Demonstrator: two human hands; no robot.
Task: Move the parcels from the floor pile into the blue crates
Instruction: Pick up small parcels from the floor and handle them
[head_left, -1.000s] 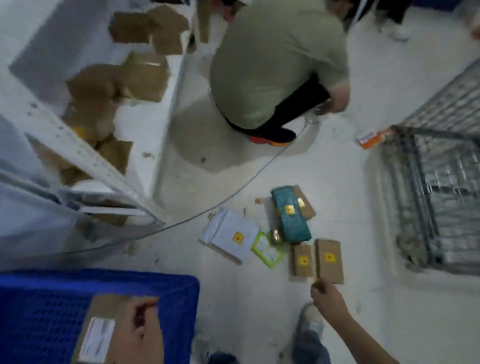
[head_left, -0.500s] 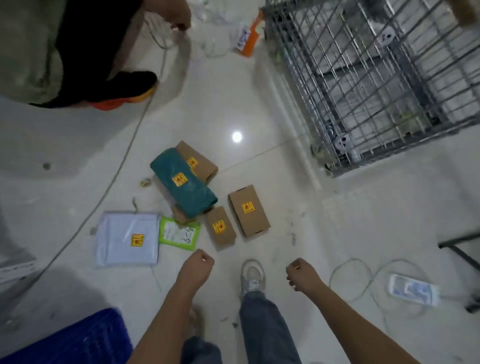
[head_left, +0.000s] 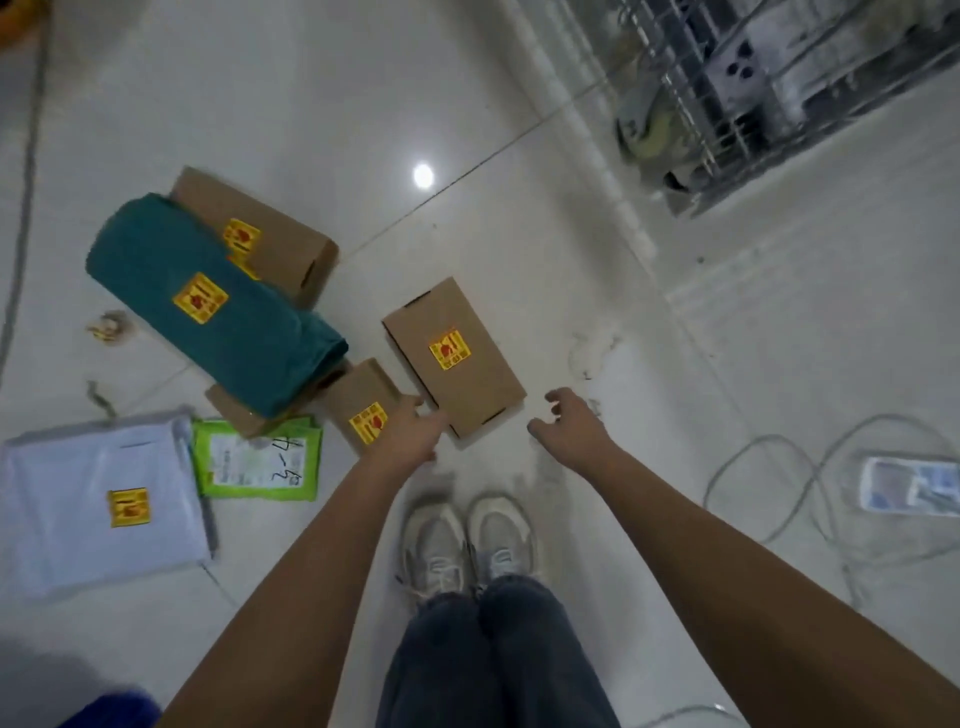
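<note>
Parcels lie on the white floor, each with a yellow sticker. A brown box (head_left: 457, 358) lies nearest my hands. My left hand (head_left: 413, 428) reaches to its near left corner, fingers apart, over a smaller brown box (head_left: 361, 402). My right hand (head_left: 569, 423) hovers open just right of the same box, not touching it. Further left lie a teal soft parcel (head_left: 208, 306), another brown box (head_left: 260, 234), a green mailer (head_left: 257, 460) and a white mailer (head_left: 98, 499). A corner of a blue crate (head_left: 111, 712) shows at the bottom left.
A wire cage trolley (head_left: 753, 98) stands at the upper right. Loose cables (head_left: 779, 467) and a white power strip (head_left: 909, 486) lie on the floor to the right. A cable (head_left: 23, 182) runs along the left edge. My shoes (head_left: 467, 545) stand just behind the parcels.
I have bent closer to the pile. Both hands have gone from closed fists to open and moved forward to either side of the nearest brown box. The crouching person has left the view.
</note>
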